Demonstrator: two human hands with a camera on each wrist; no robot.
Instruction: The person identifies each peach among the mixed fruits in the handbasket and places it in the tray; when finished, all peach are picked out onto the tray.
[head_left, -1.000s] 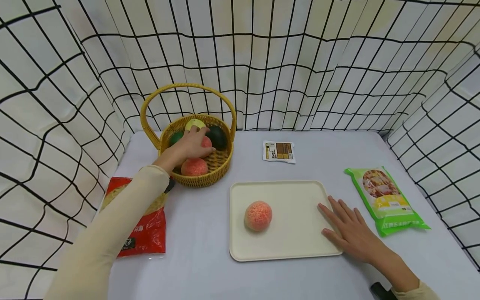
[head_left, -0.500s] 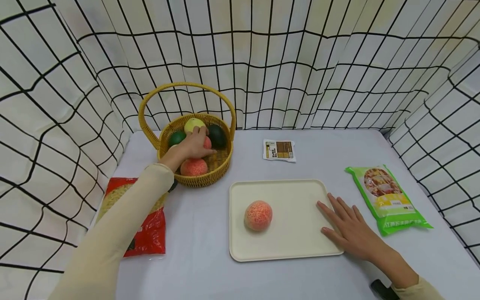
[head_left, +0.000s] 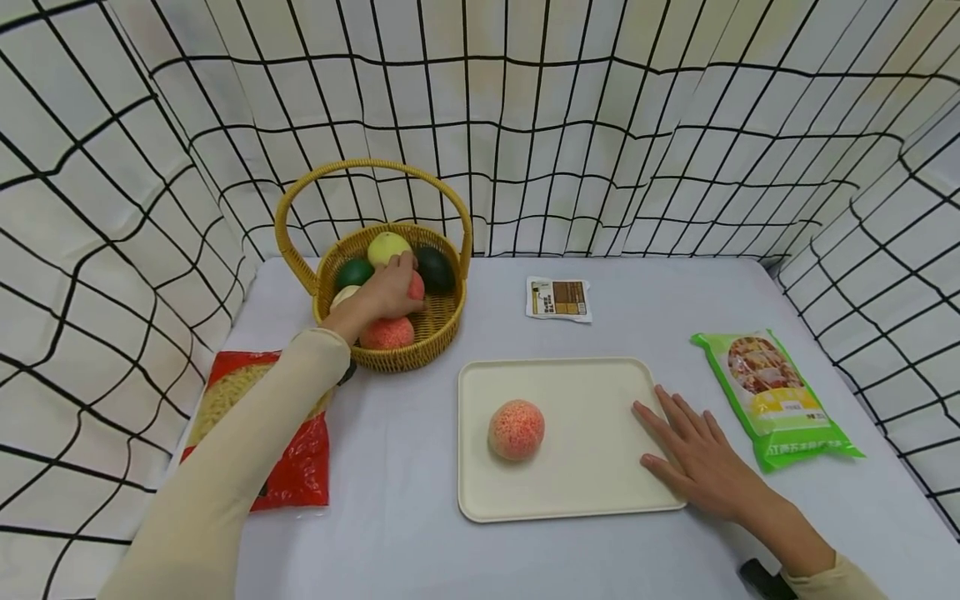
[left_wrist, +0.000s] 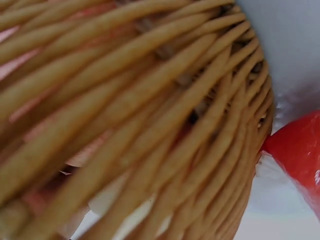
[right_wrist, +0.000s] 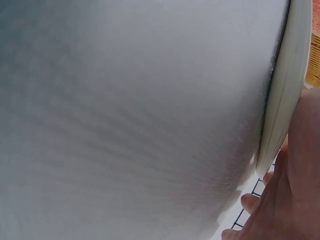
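In the head view the left hand (head_left: 384, 290) reaches into the wicker basket (head_left: 442, 337), its fingers curled over a pink peach (head_left: 416, 286). A second peach (head_left: 387, 333) lies just below that hand, a yellow-green fruit (head_left: 387, 247) above it. The right hand (head_left: 701, 458) lies with spread fingers at the right edge of the cream tray (head_left: 592, 492), on which one peach (head_left: 517, 430) sits. Basket weave (left_wrist: 150, 120) fills the left wrist view and hides that hand's fingers. In the right wrist view the hand (right_wrist: 295, 185) is against the tray's edge (right_wrist: 285, 85).
A red bag (head_left: 303, 467) lies partly under the left sleeve. A green bag (head_left: 780, 400) lies right of the tray, and a small packet (head_left: 558, 300) behind it. Dark green fruits (head_left: 435, 271) are in the basket. Black wire grid (head_left: 525, 129) stands behind and at both sides.
Over the last second the left hand has shifted slightly within the basket, and more of the pale fruit beside its wrist shows. The right hand and the tray's peach hold their places.
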